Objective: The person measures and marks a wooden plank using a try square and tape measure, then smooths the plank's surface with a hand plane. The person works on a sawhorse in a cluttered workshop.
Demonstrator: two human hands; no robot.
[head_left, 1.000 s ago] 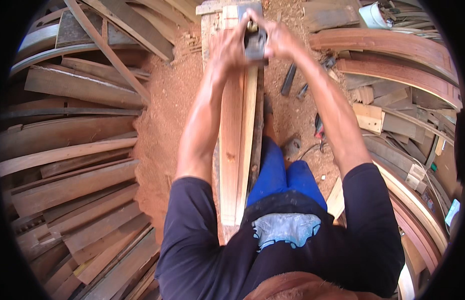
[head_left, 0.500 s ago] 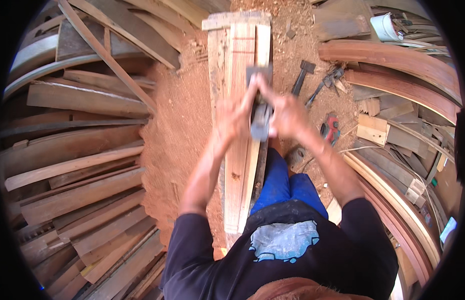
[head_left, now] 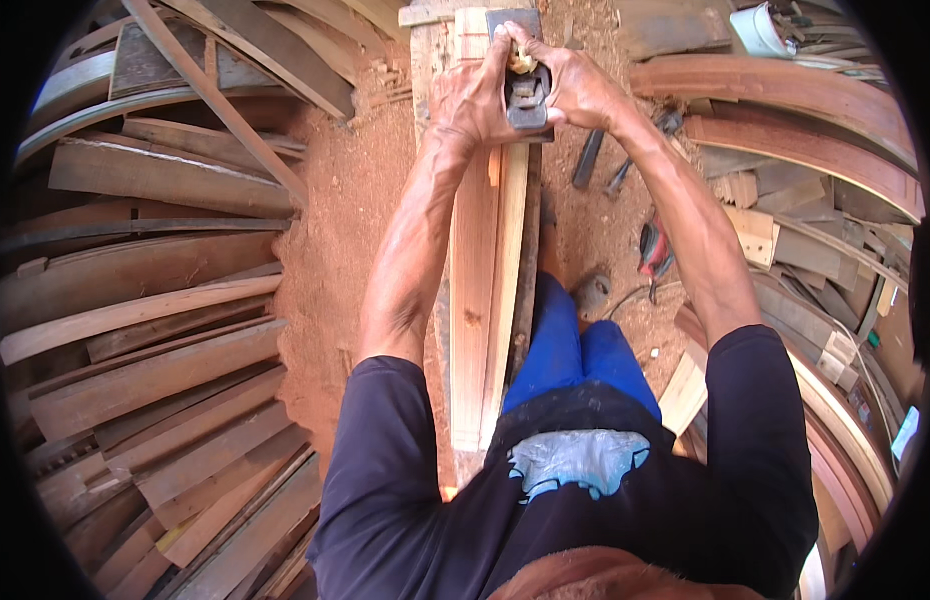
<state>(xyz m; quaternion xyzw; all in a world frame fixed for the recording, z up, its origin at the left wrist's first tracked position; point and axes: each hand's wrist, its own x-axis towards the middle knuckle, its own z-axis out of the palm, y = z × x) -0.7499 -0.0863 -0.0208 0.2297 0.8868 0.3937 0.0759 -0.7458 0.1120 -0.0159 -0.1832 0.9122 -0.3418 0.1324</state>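
Observation:
Both my arms reach out along a long pale board that lies lengthwise on a narrow bench. A dark hand plane sits on the board near its far end, with a curl of wood shaving in its throat. My left hand grips the plane from the left side, thumb laid forward along it. From the right, my right hand wraps it the same way, and the fingertips of the two hands nearly meet at the front. Fingers on the plane's far sides are partly hidden.
Stacked planks fill the left side. To the right lie curved reddish timbers, a white bucket, a red power tool and a dark-headed tool on sawdust-covered ground. A cord trails near the offcuts.
Both hands have pushed the plane away from me along the board to its far end, and my arms have straightened. A shaving now shows in the plane's throat.

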